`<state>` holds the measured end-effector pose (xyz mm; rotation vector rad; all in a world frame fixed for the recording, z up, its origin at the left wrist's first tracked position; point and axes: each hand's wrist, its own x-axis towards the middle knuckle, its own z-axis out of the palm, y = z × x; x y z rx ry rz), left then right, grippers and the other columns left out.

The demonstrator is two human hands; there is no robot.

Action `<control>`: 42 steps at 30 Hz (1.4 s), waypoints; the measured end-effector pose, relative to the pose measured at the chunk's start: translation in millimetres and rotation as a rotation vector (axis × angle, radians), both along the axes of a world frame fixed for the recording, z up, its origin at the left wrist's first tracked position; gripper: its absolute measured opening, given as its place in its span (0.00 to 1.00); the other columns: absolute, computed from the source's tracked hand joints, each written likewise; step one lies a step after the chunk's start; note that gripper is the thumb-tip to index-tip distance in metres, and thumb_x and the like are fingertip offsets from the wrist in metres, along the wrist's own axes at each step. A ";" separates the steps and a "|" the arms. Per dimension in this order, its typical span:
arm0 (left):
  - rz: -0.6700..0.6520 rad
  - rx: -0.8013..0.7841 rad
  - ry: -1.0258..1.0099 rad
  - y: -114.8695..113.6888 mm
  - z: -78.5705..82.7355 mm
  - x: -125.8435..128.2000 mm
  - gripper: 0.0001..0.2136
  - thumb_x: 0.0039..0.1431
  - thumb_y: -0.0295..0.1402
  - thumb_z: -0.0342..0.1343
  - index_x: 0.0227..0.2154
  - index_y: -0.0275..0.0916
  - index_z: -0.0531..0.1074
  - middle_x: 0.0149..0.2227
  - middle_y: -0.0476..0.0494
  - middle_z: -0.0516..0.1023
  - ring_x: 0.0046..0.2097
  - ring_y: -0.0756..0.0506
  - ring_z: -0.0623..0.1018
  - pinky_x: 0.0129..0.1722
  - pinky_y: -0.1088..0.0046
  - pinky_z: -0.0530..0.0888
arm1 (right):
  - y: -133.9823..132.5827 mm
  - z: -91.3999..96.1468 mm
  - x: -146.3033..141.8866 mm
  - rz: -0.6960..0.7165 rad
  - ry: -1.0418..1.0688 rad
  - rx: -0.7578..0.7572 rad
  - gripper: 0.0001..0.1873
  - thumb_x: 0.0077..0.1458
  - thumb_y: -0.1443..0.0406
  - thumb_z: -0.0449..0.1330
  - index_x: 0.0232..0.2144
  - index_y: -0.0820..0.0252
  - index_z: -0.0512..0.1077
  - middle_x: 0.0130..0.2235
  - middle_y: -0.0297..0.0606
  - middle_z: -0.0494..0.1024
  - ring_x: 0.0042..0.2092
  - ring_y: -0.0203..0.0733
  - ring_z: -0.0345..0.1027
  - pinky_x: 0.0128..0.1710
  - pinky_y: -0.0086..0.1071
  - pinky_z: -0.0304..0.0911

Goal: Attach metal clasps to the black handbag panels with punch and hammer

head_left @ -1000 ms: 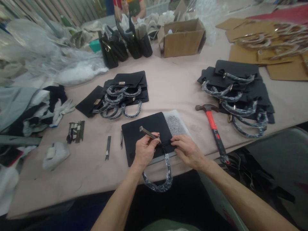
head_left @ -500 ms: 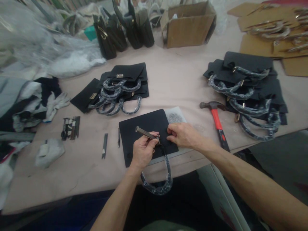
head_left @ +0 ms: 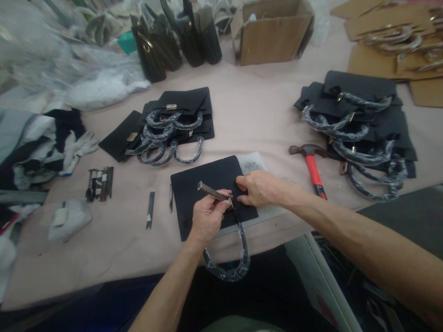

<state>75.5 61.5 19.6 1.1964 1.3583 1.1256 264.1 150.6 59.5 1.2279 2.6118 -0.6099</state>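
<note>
A black bag panel (head_left: 204,177) lies in front of me, and its plastic-wrapped handle (head_left: 244,249) hangs past the table edge. My left hand (head_left: 209,216) is closed around a metal punch rod (head_left: 212,191), which leans over the panel with its lower end by a small metal fitting at the handle's base. My right hand (head_left: 258,188) rests at the panel's right side, thumb and fingers curled close to the fitting. Whether something small sits between those fingertips is hidden. Beneath the panel's right part is a pale, worn board (head_left: 256,161).
To the right lies a claw hammer (head_left: 313,170), beside a pile of black panels with wrapped handles (head_left: 374,120). Another such pile (head_left: 187,103) is at back left. A flat metal strip (head_left: 150,210) and a thin pen-like tool (head_left: 170,198) lie left. A cardboard box (head_left: 273,39) stands behind.
My right hand has shifted slightly left, nearer the punch rod. The left hand still grips the rod at nearly the same spot. The camera view has moved a little.
</note>
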 end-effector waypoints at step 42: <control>-0.106 0.283 0.276 -2.5 -9.4 16.1 0.05 0.59 0.28 0.59 0.38 0.38 0.78 0.43 0.42 0.84 0.48 0.43 0.83 0.52 0.65 0.79 | -52.0 -34.8 48.5 -0.097 0.654 0.073 0.11 0.58 0.73 0.55 0.40 0.61 0.74 0.39 0.40 0.71 0.39 0.40 0.63 0.39 0.34 0.55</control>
